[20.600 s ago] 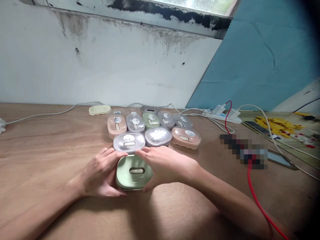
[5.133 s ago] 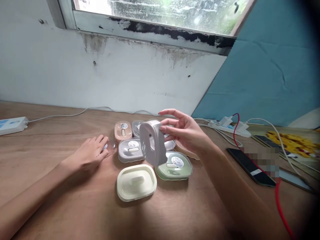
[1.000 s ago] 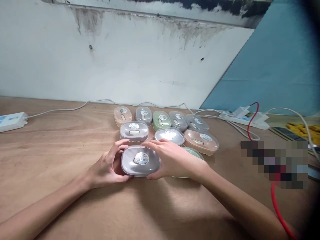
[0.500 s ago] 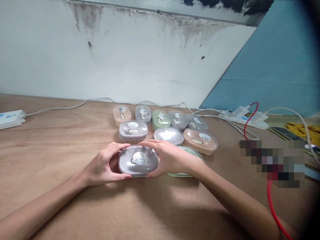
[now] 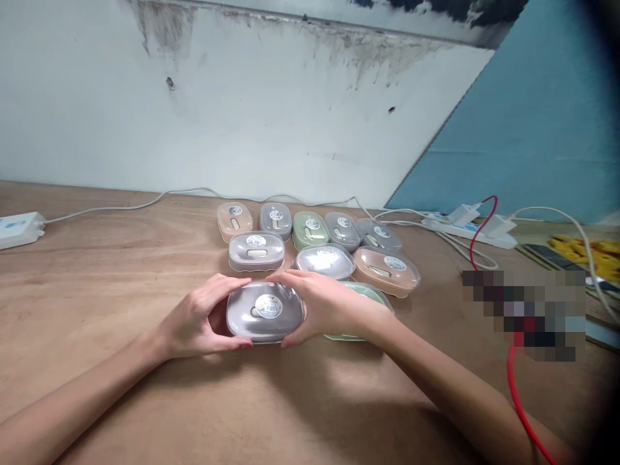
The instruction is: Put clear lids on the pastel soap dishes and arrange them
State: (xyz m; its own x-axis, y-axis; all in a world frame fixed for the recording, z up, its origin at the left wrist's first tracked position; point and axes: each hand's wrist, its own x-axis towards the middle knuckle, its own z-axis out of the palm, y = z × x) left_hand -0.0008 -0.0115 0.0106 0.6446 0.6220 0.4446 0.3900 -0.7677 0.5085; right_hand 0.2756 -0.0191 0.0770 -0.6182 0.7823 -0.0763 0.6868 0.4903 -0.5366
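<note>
A grey oval box (image 5: 242, 316) with a clear lid and a round silver sticker is between both hands at the front of a group of similar boxes. My left hand (image 5: 206, 316) grips its left end, thumb at the near edge and fingers at the far edge. My right hand (image 5: 320, 307) holds the right end in the same way. Behind my right wrist lies a green box (image 5: 371, 294), partly hidden. Farther back are a grey box (image 5: 256, 258), another grey box (image 5: 334, 265) and a pinkish-orange box (image 5: 404, 274).
Several more boxes form the back row, among them a green one (image 5: 310, 239). A white power strip (image 5: 19, 230) lies at the left, another (image 5: 494, 237) at the right. White cables run along the wall. A red cable (image 5: 520, 400) crosses the right side near a blurred patch.
The whole view has shifted very slightly. Both hands keep the same grip on the grey box, with no clear movement of it against the table.
</note>
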